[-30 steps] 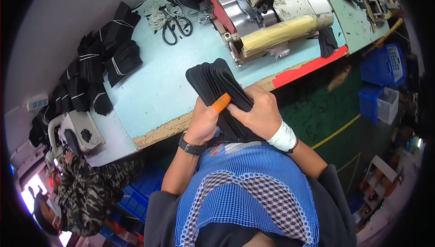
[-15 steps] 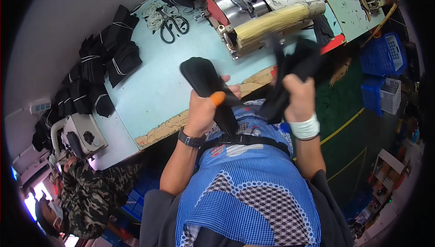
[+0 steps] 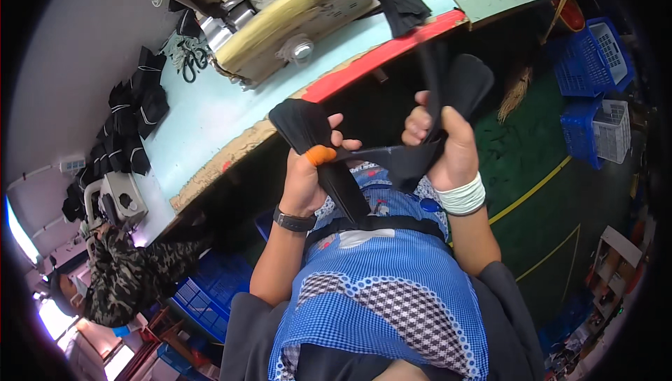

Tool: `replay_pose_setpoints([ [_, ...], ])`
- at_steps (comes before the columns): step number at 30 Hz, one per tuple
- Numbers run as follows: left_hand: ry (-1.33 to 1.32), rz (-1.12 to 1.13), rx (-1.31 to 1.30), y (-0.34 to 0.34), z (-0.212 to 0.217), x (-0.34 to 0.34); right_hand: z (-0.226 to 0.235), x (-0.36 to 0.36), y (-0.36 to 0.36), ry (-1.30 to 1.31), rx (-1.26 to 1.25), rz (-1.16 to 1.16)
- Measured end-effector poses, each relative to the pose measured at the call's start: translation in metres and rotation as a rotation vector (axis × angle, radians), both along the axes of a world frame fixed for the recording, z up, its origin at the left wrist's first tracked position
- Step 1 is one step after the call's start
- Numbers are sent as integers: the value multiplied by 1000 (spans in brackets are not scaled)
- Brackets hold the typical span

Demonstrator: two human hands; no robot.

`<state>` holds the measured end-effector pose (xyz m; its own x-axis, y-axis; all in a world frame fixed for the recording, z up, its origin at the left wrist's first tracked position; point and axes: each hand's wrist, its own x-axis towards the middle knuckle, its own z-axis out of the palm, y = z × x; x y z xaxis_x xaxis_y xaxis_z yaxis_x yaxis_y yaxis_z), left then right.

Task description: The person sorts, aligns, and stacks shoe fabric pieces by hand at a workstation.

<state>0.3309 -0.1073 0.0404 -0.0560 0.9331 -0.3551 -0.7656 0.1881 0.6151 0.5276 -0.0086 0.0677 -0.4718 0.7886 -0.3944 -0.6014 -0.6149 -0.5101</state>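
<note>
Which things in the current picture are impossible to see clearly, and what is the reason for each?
All in the head view:
- Palm of the left hand: hidden behind the black bundle.
- Upper end of the black strip above the right hand: blurred.
- Far side of the sewing machine: cut off by the upper edge.
- Blades of the scissors: too small.

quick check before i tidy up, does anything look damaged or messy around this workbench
Yes: the workbench's front edge looks chipped, with a ragged tan strip bordering the pale blue top. Dark scraps also litter the green floor on the right, which looks untidy.
</note>
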Motion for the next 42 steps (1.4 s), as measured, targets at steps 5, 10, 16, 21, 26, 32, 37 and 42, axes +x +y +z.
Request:
replay_pose_setpoints([
  [5,28,42,-23,4,3,36,-5,78,22,203,56,-122],
  [10,-143,-51,-140,12,17,86,-6,54,-17,-808,478,409],
  [16,65,-264,-72,20,-10,143,-13,94,-41,-664,410,354],
  [21,-37,-403,-128,27,-21,151,-13,107,-42,-836,379,345],
  [26,-121,-253,-212,11,-17,119,-16,78,-32,-759,267,391],
  [32,-5,-136,-170,-11,-20,85,-20,34,-27,-639,325,495],
  [37,-90,64,-214,-25,-15,52,-19,-12,-20,-557,271,624],
  [42,-186,166,-268,-30,-23,-1,-22,-76,-22,-720,515,727],
])
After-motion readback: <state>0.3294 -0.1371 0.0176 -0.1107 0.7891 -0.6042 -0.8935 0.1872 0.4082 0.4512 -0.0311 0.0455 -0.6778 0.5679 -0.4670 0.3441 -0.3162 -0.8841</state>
